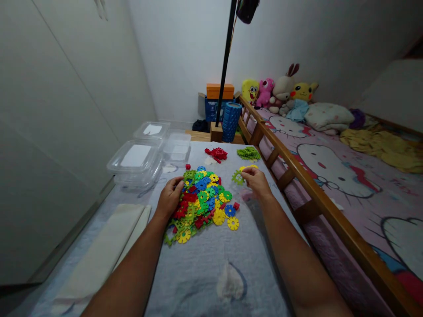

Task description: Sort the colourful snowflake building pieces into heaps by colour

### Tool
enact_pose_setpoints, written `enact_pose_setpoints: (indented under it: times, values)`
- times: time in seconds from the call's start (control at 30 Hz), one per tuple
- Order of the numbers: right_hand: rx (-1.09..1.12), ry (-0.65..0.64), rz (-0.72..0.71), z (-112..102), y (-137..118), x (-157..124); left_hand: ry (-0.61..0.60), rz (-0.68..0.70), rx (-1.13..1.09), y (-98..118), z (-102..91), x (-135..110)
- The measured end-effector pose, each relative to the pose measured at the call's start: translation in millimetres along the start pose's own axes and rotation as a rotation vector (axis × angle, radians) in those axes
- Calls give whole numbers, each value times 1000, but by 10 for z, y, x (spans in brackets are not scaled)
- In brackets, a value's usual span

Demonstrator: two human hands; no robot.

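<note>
A large mixed pile of plastic building pieces (201, 198) in red, yellow, blue and green lies mid-table, many of them notched discs. At its left edge rests my left hand (172, 196), fingers curled against the pieces; whether it grips one is hidden. My right hand (256, 178), to the right of the pile, pinches a light green gear-shaped piece (237, 177). Just behind that hand, yellow pieces (254, 167) show in part. Farther back are a small heap of red pieces (218, 153) and a heap of light green pieces (248, 153).
Clear plastic containers (132, 158) with lids stand at the table's back left, and a folded cream cloth (109, 237) lies in front of them. A wooden bed rail (291, 163) runs along the right side. Behind the table rises a black pole (225, 66).
</note>
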State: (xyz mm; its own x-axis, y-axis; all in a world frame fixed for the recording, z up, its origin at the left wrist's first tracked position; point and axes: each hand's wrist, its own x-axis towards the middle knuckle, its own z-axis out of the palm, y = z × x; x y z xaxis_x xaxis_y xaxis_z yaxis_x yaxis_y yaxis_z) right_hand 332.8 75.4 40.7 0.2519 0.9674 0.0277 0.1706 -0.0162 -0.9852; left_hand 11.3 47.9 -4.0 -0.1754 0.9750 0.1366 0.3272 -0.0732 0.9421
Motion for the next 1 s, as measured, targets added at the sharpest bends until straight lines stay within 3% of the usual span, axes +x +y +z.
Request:
enact_pose_setpoints:
  times: [0.23,0.4,0.57,0.7,0.83,1.0]
  values:
    - [165,375,247,-60,-147,964,-36,-13,-42,-96,-26,-13]
    - [207,447,295,-93,-144,1452,-22,2,-18,-57,-32,-21]
    - [245,470,284,-113,-114,1686,-23,31,-21,-60,-25,-18]
    - [260,480,234,-23,-45,1625,-38,39,-5,-83,-20,-5]
    - [307,474,167,191,17,1260,-40,62,-3,-100,-14,6]
    - [276,182,132,478,33,585,-49,73,-11,-98,-18,4]
